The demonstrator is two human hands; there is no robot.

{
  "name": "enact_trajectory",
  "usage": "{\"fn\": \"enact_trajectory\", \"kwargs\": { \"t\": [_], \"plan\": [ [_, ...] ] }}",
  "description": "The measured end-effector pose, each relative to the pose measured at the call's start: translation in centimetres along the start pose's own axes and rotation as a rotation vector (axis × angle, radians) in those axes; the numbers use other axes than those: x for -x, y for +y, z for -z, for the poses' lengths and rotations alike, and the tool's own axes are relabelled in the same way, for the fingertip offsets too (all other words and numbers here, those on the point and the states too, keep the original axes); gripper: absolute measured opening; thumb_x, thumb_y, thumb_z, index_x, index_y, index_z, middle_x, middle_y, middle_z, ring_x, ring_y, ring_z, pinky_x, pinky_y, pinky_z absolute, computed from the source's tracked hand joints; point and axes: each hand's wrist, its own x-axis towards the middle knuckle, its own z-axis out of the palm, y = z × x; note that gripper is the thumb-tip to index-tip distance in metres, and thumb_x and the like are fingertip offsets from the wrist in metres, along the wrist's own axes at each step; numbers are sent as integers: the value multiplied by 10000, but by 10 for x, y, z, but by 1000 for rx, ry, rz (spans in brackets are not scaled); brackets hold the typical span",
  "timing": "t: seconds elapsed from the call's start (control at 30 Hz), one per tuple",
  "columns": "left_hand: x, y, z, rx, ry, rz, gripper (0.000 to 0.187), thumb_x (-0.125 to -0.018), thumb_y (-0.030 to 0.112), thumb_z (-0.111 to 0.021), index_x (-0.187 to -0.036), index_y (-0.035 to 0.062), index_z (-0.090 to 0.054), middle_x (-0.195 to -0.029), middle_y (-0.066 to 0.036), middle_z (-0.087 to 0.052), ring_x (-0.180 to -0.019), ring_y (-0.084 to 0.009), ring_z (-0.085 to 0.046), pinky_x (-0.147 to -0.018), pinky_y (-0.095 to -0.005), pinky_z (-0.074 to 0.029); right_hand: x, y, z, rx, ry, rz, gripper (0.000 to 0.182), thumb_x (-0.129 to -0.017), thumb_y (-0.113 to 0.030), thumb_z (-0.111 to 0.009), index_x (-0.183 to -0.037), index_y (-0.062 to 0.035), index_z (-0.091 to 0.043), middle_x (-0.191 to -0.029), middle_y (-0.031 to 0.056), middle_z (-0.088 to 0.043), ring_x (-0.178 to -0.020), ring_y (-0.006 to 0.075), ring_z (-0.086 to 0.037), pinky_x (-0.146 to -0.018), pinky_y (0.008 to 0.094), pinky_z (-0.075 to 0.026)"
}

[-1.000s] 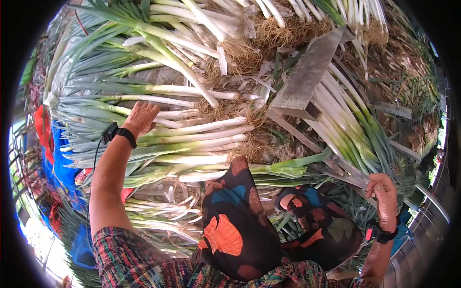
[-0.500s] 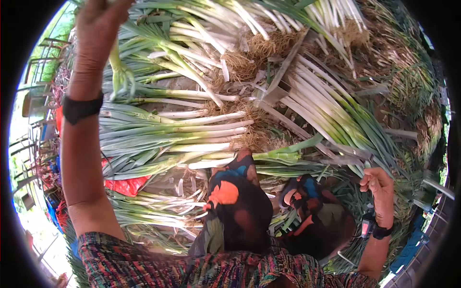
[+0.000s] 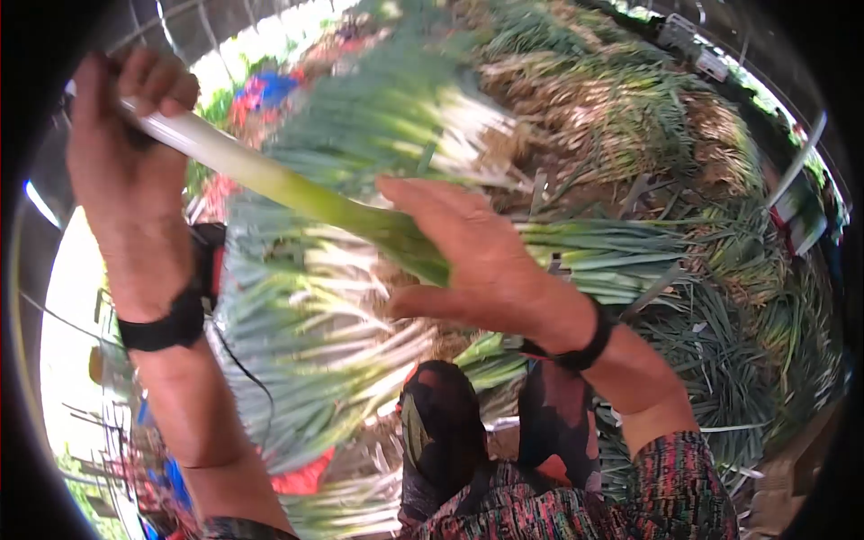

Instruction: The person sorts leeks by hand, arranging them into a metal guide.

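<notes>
My left hand (image 3: 135,135), raised at the upper left, is closed round the white end of a leek (image 3: 297,191). The stalk slants down to the right and turns green toward its lower end. That green end runs to the palm side of my right hand (image 3: 486,256), whose thumb and fingers are apart and stretched out. It passes out of sight behind the hand, so contact is hard to judge. Below both hands, leeks (image 3: 333,346) lie in rows with white stalks and roots toward the middle.
More leeks (image 3: 459,121) lie in a bundle farther off, and a large heap of leeks (image 3: 612,108) fills the upper right. Red plastic (image 3: 304,472) shows at the lower left. My legs (image 3: 441,423) are at the bottom. A light pole (image 3: 799,157) stands at the right.
My left hand now holds a leek in view. The right hand has moved up and left, from the lower right to the leek's green end. The view has shifted.
</notes>
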Motion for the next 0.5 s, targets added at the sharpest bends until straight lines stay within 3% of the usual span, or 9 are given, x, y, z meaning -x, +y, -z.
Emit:
{"fn": "enact_trajectory", "kwargs": {
  "t": [0.03,0.1,0.2,0.27,0.3,0.43,0.5],
  "plan": [
    [0,-8,-30,-6,155,-115,262,-1021,302,-515,-846,106,-511,-670,1,-402,-581,-121,-383,-567,-281,-360,-10,-14,9,55,51,-7,590,-861,-268,-723,-1376,-74,-511,-1188,185,-640,-1033,344,-641,-906,398,-505],
    [1,-23,-46,219,147,-112,295,-1013,369,-526,-857,119,-530,-677,0,-450,-593,-117,-409,-558,-294,-367,-20,-24,20,77,83,-30,592,-842,-223,-734,-1374,-85,-512,-1139,196,-652,-973,337,-662,-861,387,-527],
    [13,-51,-76,134,282,-179,409,-1040,444,-424,-945,69,-556,-776,-70,-581,-703,-206,-558,-683,-367,-490,-6,-24,56,50,-108,-134,570,-839,-198,-703,-1362,-87,-507,-1108,179,-660,-935,350,-664,-795,412,-541],
    [25,-66,-90,42,364,-166,381,-1065,372,-360,-1141,38,-524,-917,-115,-632,-814,-239,-621,-775,-406,-528,15,-31,79,61,-104,-187,579,-819,-147,-707,-1362,-100,-510,-1073,186,-668,-876,331,-680,-751,411,-553],
    [32,-75,-85,-17,327,-201,314,-1063,300,-389,-1192,33,-491,-969,-134,-642,-860,-242,-639,-812,-408,-535,25,-34,91,76,-144,-218,581,-816,-142,-710,-1360,-100,-512,-1071,184,-670,-870,331,-681,-748,409,-554],
    [50,-95,-92,-11,352,-90,236,-1027,197,-504,-1193,29,-515,-1027,-144,-672,-937,-253,-679,-848,-375,-558,61,-55,133,182,-220,-283,582,-811,-133,-715,-1357,-96,-518,-1072,176,-677,-860,330,-686,-737,401,-562],
    [56,-104,-92,22,427,-87,245,-1022,199,-518,-1199,29,-507,-1014,-134,-656,-909,-243,-670,-849,-412,-558,82,-60,144,236,-219,-277,587,-808,-134,-718,-1360,-94,-522,-1080,172,-680,-881,328,-690,-742,399,-564]
  ]
}}
